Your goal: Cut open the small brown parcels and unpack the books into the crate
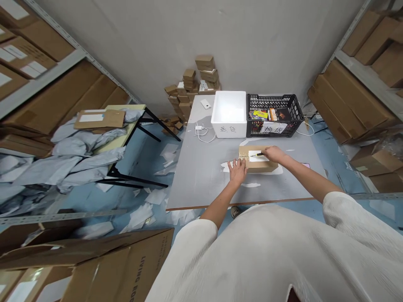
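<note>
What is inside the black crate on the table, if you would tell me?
Black crate: yellow packet and dark printed box show; anything beneath them is hidden.

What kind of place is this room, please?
Probably a parcel storeroom or returns area: metal shelves hold cardboard boxes, grey mailing bags cover a side table, and small cartons are stacked by the wall.

Loose off-white shirt [270, 251], short creased sleeves [338, 209]; ring [234, 166] on left hand [237, 172]; dark shoe [234, 212].
</note>
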Tool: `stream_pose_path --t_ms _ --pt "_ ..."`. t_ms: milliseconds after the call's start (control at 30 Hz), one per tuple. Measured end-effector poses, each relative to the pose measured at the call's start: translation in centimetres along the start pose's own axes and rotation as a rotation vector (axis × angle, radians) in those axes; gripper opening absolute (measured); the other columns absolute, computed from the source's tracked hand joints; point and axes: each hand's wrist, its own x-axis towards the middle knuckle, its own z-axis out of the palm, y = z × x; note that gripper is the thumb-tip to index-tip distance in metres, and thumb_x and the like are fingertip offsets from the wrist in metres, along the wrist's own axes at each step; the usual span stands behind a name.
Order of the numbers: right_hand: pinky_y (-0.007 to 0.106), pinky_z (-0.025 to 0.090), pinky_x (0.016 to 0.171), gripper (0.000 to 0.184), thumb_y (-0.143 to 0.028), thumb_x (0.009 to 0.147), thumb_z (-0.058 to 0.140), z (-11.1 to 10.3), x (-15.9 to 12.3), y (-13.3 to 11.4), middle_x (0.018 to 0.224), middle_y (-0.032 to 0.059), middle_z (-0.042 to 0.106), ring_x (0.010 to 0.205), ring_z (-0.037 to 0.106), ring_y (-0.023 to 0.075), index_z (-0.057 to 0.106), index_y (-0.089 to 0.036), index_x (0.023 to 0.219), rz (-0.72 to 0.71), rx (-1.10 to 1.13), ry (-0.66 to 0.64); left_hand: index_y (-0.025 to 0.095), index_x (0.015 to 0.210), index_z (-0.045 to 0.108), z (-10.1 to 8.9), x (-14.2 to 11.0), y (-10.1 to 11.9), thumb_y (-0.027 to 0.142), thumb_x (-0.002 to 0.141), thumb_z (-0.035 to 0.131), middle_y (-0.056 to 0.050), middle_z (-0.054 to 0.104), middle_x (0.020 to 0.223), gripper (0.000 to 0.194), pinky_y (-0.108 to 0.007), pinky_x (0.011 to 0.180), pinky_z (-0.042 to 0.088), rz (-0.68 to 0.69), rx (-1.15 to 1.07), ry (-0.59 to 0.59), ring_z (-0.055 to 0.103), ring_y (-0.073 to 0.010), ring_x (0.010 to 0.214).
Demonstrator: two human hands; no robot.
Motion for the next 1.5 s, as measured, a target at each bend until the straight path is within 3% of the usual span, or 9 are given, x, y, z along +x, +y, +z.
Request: stream_pose_path --t_ms 267,633,933,1367,1500 --pt "0.040 0.045 0.091 0.027 -0.027 0.106 0.060 -0.1 -1.4 1.0 0.110 0.0171 0.081 0.102 0.074 0.0334 0.084 -0.024 0.116 0.026 0.020 0.006 0.029 0.171 0.047 -0.3 0.2 0.3 0.034 0.108 0.052 -0.020 0.057 0.162 0.064 -0.074 0.136 0.004 -0.021 0.044 -0.016 0.034 -0.0439 0.163" --pt "0.040 0.036 0.092 0.038 -0.012 0.106 0.048 -2.2 -3.9 2.6 0.119 0.0198 0.080 0.102 0.074 0.0292 0.077 -0.018 0.130 0.017 -0.227 -0.152 0.029 0.171 0.047 -0.8 0.1 0.8 0.039 0.111 0.045 -0.016 0.057 0.163 0.061 -0.073 0.137 0.012 -0.021 0.242 -0.045 0.037 -0.0416 0.162" --pt "0.039 0.037 0.088 0.036 -0.019 0.110 0.045 -2.1 -5.6 4.8 0.119 0.0205 0.080 0.104 0.073 0.0297 0.076 -0.016 0.128 0.005 -0.241 -0.150 0.031 0.173 0.043 -1.0 -0.1 0.9 0.039 0.109 0.050 -0.016 0.056 0.165 0.064 -0.074 0.136 0.012 -0.033 0.261 -0.063 0.036 -0.0427 0.162" --pt "0.041 0.038 0.093 0.029 -0.027 0.108 0.054 -1.6 -10.2 13.1 0.114 0.0167 0.081 0.102 0.073 0.0299 0.080 -0.023 0.120 0.119 -0.143 -0.044 0.027 0.164 0.050 -1.4 1.1 1.5 0.034 0.106 0.049 -0.019 0.055 0.161 0.058 -0.075 0.133 0.015 -0.102 0.216 -0.112 0.035 -0.0413 0.161" --pt "0.038 0.046 0.090 0.037 -0.035 0.107 0.054 -1.2 -12.3 15.0 0.122 0.0125 0.083 0.107 0.074 0.0314 0.080 -0.026 0.132 0.237 0.012 0.034 0.024 0.157 0.054 -1.5 2.2 2.7 0.028 0.101 0.055 -0.021 0.050 0.164 0.056 -0.070 0.132 0.022 -0.137 0.223 -0.126 0.038 -0.0396 0.159"
